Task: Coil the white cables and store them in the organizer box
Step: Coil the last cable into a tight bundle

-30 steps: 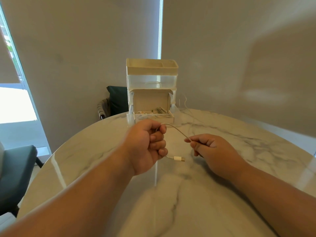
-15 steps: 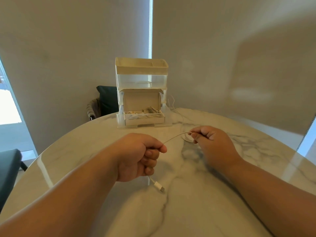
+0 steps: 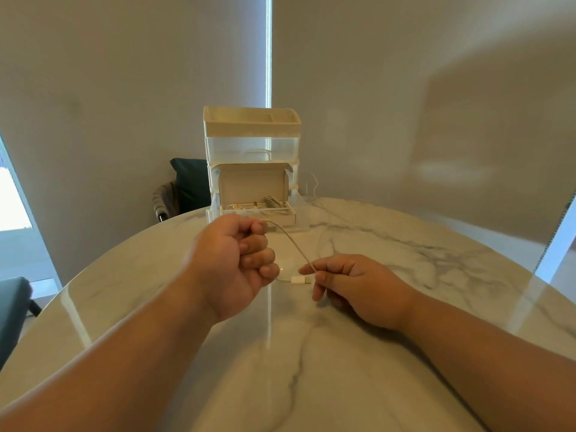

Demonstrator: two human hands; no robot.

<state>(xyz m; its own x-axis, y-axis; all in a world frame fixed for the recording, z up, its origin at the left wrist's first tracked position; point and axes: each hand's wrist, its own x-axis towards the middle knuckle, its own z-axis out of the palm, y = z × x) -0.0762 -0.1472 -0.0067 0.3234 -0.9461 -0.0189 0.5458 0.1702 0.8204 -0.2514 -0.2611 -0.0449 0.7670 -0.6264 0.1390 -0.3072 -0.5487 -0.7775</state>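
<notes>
A thin white cable (image 3: 296, 244) runs from my left hand (image 3: 237, 263) down to my right hand (image 3: 352, 282). My left hand is a fist above the table and grips the cable, whose white plug end (image 3: 300, 280) sticks out below the fist. My right hand pinches the cable between thumb and forefinger just right of the plug. Behind them stands the organizer box (image 3: 252, 145), a stacked white and clear unit. An open cardboard box (image 3: 255, 210) in front of it holds coiled cables.
Everything sits on a round marble table (image 3: 311, 369) with its edge curving left and right. Another white cable (image 3: 314, 194) lies to the right of the organizer. A dark chair (image 3: 187, 185) stands behind the table, another chair (image 3: 12, 307) at the left.
My left hand rose and turned, so the plug now points right towards my right hand. My right hand dropped lower and nearer along the cable.
</notes>
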